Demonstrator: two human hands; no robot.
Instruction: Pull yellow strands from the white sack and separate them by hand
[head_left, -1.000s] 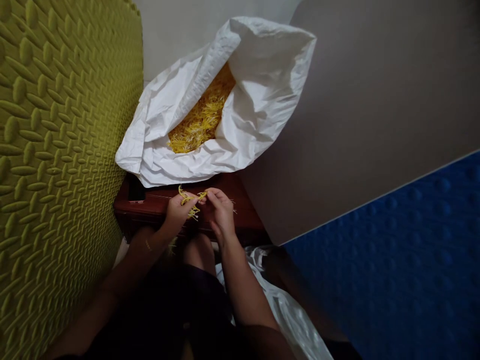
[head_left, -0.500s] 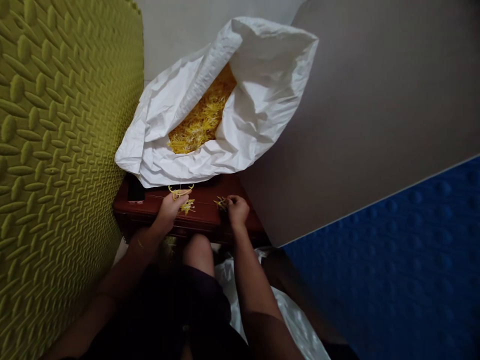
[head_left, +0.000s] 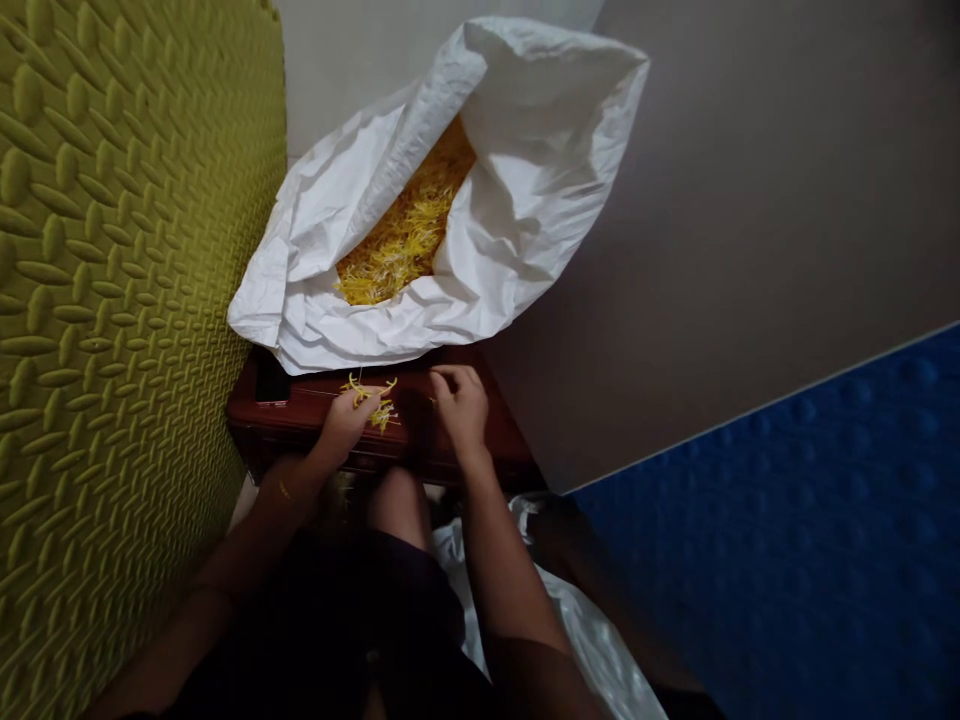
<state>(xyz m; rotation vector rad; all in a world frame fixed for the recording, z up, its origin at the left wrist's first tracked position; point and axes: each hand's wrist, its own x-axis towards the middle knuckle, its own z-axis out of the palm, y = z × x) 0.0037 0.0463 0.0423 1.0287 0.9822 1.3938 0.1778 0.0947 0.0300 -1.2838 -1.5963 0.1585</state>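
My left hand [head_left: 346,425] is closed in a pinch on a small bunch of thin yellow strips [head_left: 384,414], whose pale and curved ends stick out above and below the fingers. To the right, my right hand [head_left: 462,408] is raised over the reddish-brown case [head_left: 409,390], thumb and forefinger apart. A tiny yellow speck shows by its fingertips; whether it touches them I cannot tell. Just beyond both hands stands a white woven sack [head_left: 525,200] with its mouth gaping. Inside lies a heap of similar yellow strips [head_left: 401,240].
A yellow-green textured foam mat [head_left: 135,300] rises on the left. On the right are a grey-brown flat panel [head_left: 720,220] and a blue textured mat [head_left: 810,540]. A black object [head_left: 271,380] lies at the case's left end. White plastic sheeting [head_left: 585,630] is below my right arm.
The yellow strips at my right fingertips no longer show in that hand. Its fingers have spread and it has shifted slightly left and up. My left hand moved slightly right, still holding its bunch.
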